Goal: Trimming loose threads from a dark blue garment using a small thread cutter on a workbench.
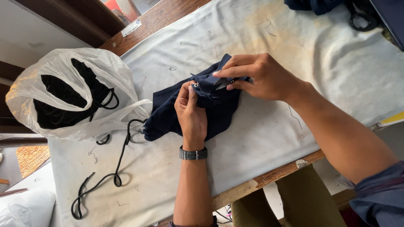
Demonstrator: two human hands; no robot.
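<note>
My left hand (pixel 191 110), a dark band at the wrist, pinches a fold of the soft navy-blue knit garment (pixel 191 111) between thumb and fingers, beside a small metal eyelet (pixel 196 85). The bunched garment lies on the grey, stained cloth-covered worktable (pixel 269 138), its long axis running from lower left to upper right. My right hand (pixel 261 76) closes on small metal thread snips (pixel 223 83), blades pointing left at the fabric. A black round cord (pixel 113 176) trails left; beyond, a crinkled white plastic bag (pixel 50 80) holds more.
</note>
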